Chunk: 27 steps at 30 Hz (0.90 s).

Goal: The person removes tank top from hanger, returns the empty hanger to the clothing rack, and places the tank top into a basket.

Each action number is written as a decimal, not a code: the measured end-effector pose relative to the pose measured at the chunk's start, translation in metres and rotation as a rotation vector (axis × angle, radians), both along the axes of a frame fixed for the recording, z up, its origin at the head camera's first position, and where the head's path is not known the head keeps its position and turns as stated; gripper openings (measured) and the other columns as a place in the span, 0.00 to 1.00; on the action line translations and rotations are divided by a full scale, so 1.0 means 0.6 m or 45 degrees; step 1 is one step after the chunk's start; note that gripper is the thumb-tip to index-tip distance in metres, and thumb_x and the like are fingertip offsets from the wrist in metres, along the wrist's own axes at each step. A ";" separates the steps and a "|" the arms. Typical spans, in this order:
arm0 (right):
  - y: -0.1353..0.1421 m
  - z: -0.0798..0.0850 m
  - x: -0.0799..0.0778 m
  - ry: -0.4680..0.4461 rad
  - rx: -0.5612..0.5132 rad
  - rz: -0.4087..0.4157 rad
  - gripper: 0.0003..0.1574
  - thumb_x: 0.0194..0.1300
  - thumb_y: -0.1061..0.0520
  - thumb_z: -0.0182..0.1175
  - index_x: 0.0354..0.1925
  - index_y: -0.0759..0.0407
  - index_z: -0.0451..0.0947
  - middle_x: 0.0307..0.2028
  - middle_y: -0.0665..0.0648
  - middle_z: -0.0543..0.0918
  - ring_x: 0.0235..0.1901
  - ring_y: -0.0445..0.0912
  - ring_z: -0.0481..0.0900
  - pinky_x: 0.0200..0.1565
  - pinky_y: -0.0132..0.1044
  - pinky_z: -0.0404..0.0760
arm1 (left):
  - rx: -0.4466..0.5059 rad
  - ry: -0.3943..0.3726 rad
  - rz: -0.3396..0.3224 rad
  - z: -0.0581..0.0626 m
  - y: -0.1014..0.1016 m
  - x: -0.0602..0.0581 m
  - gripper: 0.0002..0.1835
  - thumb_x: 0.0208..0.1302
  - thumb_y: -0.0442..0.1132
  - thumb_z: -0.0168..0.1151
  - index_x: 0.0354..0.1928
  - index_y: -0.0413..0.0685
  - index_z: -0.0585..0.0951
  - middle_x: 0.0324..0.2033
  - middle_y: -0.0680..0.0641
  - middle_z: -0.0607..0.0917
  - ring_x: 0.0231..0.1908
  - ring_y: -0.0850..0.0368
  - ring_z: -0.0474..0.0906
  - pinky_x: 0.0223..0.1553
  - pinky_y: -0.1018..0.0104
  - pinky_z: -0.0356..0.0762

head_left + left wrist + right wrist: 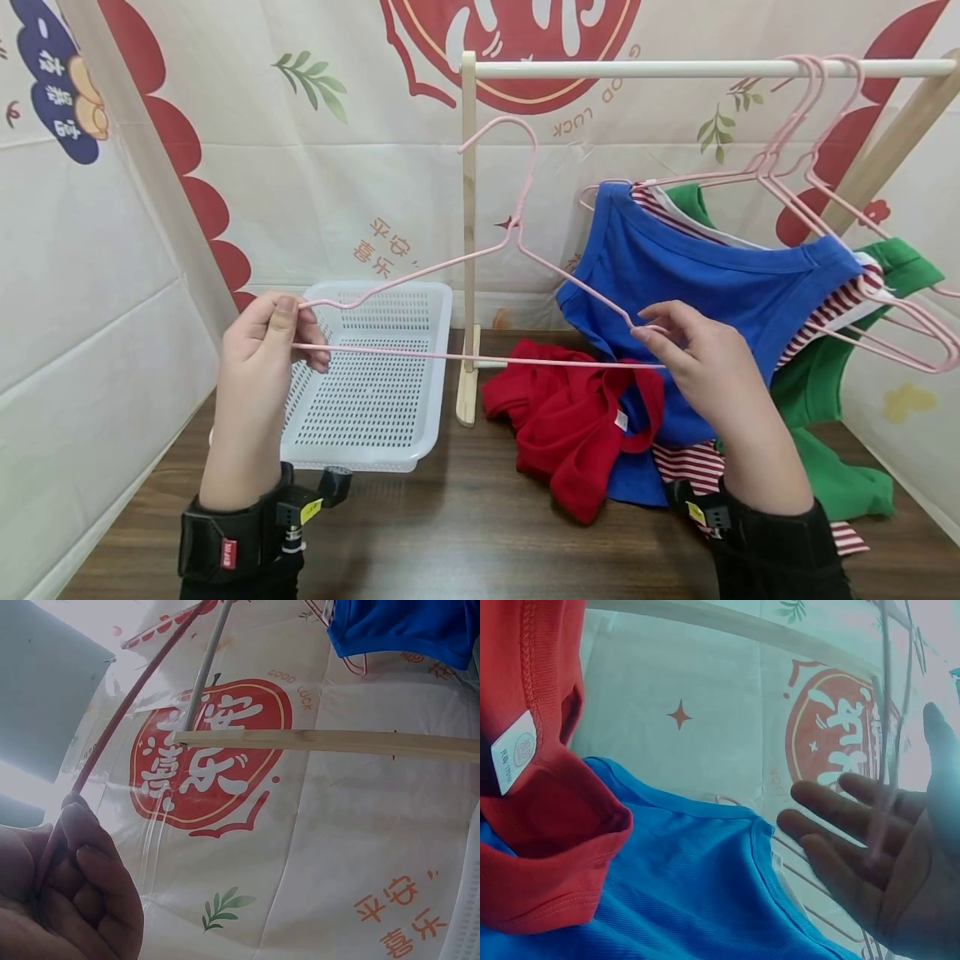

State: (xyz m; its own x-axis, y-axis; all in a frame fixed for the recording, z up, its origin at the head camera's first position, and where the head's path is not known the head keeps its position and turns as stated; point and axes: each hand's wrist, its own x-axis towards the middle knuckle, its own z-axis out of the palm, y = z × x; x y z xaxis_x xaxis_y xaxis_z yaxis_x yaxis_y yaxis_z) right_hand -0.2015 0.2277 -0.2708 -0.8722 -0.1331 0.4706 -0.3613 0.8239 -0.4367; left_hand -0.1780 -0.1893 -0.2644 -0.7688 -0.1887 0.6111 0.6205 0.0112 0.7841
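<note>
A bare pink hanger (423,272) is held up in front of me, its hook pointing up. My left hand (258,358) grips its left end, thumb over the upper wire; the left wrist view shows fingers curled round the hanger (120,712). My right hand (705,367) is at the hanger's right end. In the right wrist view the right hand (877,847) has fairly straight fingers and its thumb apart, with the hanger wires between. Below the hanger lies a crumpled red garment (562,425) with a white tag, beside a hanging blue tank top (697,258).
A white perforated basket (360,408) stands on the brown table (405,533) at left. Behind is a rack with a white rail (637,70) and wooden post (469,208). Striped and green garments (810,392) hang at right on pink hangers, their lower parts reaching the table.
</note>
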 end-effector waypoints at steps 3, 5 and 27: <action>0.000 -0.001 0.003 0.054 0.012 -0.007 0.17 0.71 0.45 0.57 0.48 0.55 0.80 0.32 0.56 0.84 0.32 0.52 0.76 0.29 0.43 0.71 | -0.009 0.020 -0.038 0.002 0.003 0.001 0.13 0.74 0.37 0.51 0.35 0.31 0.74 0.21 0.44 0.77 0.18 0.56 0.75 0.24 0.72 0.79; -0.002 -0.002 0.005 0.102 0.021 0.000 0.13 0.69 0.47 0.59 0.44 0.54 0.82 0.26 0.53 0.83 0.27 0.49 0.73 0.26 0.39 0.68 | -0.008 0.036 -0.064 0.003 0.005 0.003 0.14 0.74 0.37 0.50 0.35 0.30 0.72 0.21 0.44 0.77 0.19 0.56 0.75 0.24 0.72 0.79; -0.003 0.002 0.022 0.779 -0.068 0.028 0.08 0.55 0.60 0.72 0.34 0.62 0.87 0.27 0.57 0.86 0.21 0.45 0.75 0.27 0.21 0.62 | 0.246 0.059 -0.247 0.004 0.011 0.021 0.12 0.75 0.37 0.49 0.34 0.35 0.74 0.23 0.41 0.83 0.20 0.53 0.80 0.26 0.67 0.81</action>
State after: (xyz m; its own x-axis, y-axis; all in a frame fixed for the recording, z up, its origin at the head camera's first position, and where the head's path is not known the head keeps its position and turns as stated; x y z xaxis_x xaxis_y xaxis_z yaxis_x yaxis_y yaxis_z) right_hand -0.1883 0.2260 -0.2694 -0.4390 -0.1103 0.8917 -0.5763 0.7960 -0.1853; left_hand -0.1654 -0.1827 -0.2618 -0.7740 -0.1568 0.6135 0.6317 -0.2581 0.7310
